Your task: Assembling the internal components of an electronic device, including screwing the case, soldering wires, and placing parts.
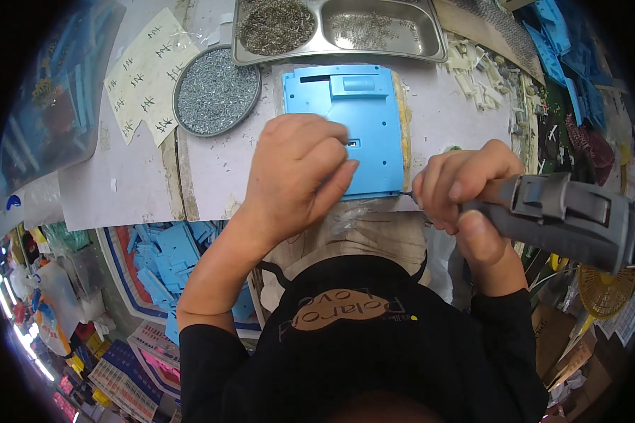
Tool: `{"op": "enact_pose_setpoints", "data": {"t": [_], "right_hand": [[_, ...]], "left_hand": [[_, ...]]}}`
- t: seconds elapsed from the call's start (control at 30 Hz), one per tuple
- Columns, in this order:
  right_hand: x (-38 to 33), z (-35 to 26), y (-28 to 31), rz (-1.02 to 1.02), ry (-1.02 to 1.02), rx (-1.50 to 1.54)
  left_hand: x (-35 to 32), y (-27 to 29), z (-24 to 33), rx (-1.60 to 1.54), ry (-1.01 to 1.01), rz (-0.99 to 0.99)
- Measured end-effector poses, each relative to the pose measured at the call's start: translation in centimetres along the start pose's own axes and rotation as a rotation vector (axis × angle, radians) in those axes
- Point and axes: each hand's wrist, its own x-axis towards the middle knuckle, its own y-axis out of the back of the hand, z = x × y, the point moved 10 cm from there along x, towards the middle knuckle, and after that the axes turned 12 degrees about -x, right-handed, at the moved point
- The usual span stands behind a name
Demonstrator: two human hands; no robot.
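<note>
pale worktable (451,113), dark seam (181,173) — bright strip lights (22,342), lower left

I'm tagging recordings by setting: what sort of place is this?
Probably a small assembly workshop: small metal parts heaped in bulk, piled blue plastic pieces, and a grey handheld tool in the right hand, near the lower corner of a blue casing.

Marked pale paper (144,74) lies on the white table (458,134), left side. White plastic pieces (476,76) scattered, far right. I note a round yellow fan (607,290) lower right; printed packages (123,377) lower left.
</note>
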Motion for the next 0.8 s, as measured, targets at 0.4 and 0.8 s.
{"op": "enact_pose_setpoints", "data": {"t": [0.4, 0.8], "right_hand": [[1.9, -1.4, -1.3, -0.155, 0.177, -0.012], [4.9, -0.8, -2.2, -0.242, 0.238, -0.029]], "left_hand": [[-2.2, -2.1, -1.6, -0.038, 0.071, -0.1], [-2.2, -1.9, -2.0, -0.098, 0.103, -0.087]]}}
